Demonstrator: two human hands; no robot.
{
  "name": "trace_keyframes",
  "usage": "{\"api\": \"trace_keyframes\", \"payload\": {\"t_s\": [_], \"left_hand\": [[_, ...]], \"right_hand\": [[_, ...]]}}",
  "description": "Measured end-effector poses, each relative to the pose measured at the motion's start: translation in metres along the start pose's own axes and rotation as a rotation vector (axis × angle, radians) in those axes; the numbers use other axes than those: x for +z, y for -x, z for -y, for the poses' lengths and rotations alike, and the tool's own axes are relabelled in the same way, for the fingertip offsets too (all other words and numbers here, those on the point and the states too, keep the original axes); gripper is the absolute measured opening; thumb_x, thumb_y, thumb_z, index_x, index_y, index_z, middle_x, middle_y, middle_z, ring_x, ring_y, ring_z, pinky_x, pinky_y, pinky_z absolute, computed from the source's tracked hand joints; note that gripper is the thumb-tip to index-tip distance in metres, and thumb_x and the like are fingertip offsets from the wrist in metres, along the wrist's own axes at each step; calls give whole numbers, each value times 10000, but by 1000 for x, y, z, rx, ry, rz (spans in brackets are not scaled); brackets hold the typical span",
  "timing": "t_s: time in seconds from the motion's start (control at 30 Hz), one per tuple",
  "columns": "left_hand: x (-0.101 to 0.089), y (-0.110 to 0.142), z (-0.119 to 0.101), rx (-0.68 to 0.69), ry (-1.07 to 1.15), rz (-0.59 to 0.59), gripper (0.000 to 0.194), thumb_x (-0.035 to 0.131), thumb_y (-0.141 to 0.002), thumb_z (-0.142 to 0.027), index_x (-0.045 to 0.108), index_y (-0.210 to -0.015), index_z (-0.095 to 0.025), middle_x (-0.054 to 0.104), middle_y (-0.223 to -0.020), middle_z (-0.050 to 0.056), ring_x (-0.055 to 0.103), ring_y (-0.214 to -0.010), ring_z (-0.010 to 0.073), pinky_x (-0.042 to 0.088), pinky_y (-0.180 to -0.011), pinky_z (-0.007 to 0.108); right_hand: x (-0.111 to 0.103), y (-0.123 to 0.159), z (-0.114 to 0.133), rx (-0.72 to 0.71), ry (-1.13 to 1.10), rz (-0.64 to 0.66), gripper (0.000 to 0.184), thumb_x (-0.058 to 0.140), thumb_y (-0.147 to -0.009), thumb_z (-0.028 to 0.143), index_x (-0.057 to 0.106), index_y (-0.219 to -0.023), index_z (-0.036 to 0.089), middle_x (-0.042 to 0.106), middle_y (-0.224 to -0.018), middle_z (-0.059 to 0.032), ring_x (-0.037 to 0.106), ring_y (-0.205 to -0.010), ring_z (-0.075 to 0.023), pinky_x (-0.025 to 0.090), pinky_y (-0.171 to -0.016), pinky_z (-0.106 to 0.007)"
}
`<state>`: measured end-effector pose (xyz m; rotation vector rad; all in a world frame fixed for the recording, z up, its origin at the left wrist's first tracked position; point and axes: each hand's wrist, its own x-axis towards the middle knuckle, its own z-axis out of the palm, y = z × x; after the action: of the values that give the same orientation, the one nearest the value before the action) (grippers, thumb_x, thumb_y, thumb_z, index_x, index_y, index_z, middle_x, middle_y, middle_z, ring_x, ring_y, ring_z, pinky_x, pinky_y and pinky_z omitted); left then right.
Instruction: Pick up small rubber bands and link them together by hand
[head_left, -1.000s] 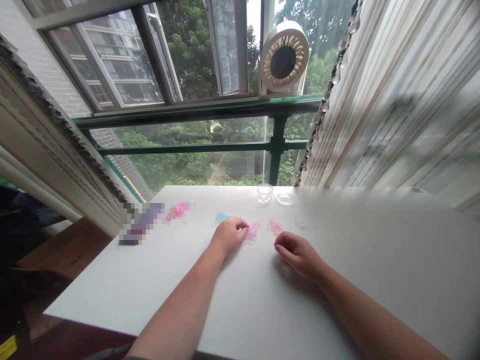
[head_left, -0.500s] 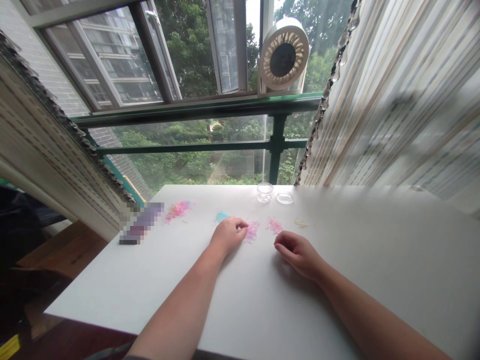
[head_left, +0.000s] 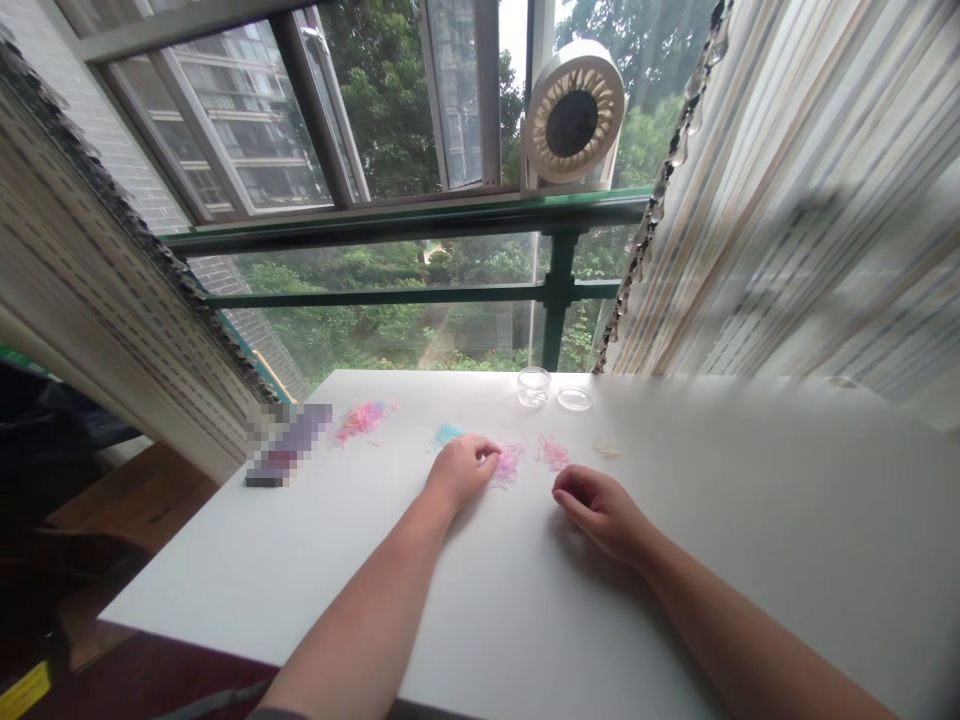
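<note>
My left hand (head_left: 461, 470) rests on the white table, thumb and forefinger pinched together at the edge of a purple-pink pile of thin pieces that look like small rubber bands (head_left: 508, 466). Whether a band is between the fingertips is too small to see. Just behind that hand lies a light blue pile (head_left: 445, 435), partly covered by it. My right hand (head_left: 596, 503) is curled closed on the tabletop, its inside hidden. In front of its knuckles is a pink pile (head_left: 553, 453), and a few pale yellow bands (head_left: 607, 450) lie farther right.
A mixed pink and multicoloured pile (head_left: 364, 422) lies at the left, beside a blurred-out purple object (head_left: 292, 445). A clear round container (head_left: 533, 388) and a clear lid-like disc (head_left: 574, 400) stand near the white table's (head_left: 510, 620) far edge. A round fan (head_left: 575, 115) is by the window.
The whole view has shifted slightly, so everything appears a little farther right. Both hands keep nearly the same pose and place on the table.
</note>
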<state>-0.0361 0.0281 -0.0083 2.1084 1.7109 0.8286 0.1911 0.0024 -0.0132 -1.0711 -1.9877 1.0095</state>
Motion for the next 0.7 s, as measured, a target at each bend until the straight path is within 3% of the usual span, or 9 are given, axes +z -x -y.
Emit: {"api": "trace_keyframes", "payload": {"t_s": [0.3, 0.47, 0.6, 0.7], "left_hand": [[-1, 0, 1, -4, 17, -37, 174, 525, -743, -264, 667, -827, -210, 650, -815, 3, 575, -754, 129, 456, -691, 240], [-14, 0, 5, -49, -6, -91, 217, 539, -750, -305, 649, -909, -207, 644, -883, 26, 581, -855, 160, 463, -788, 271], [-36, 5, 27, -155, -110, -237, 281, 530, -760, -338, 615, -988, -199, 619, -993, 57, 553, -969, 192, 415, -909, 312], [-55, 16, 57, -344, -275, -347, 415, 522, -755, -394, 551, -1099, -163, 562, -1132, 103, 465, -1124, 249, 323, -1002, 365]], "right_hand": [[-1, -1, 2, -9, 43, -7, 138, 477, -800, 266, 506, -698, 178, 494, -610, 20, 441, -566, -115, 353, -543, -235], [0, 0, -1, 12, 31, -5, 160, 471, -808, 298, 502, -703, 181, 479, -606, 14, 431, -556, -120, 352, -527, -241], [0, 0, -3, 19, 21, 4, 169, 474, -809, 314, 500, -708, 182, 467, -598, 19, 426, -544, -119, 351, -518, -240], [0, -1, -3, 5, 38, 1, 162, 475, -808, 307, 502, -708, 183, 473, -603, 21, 430, -555, -118, 356, -529, -240]]}}
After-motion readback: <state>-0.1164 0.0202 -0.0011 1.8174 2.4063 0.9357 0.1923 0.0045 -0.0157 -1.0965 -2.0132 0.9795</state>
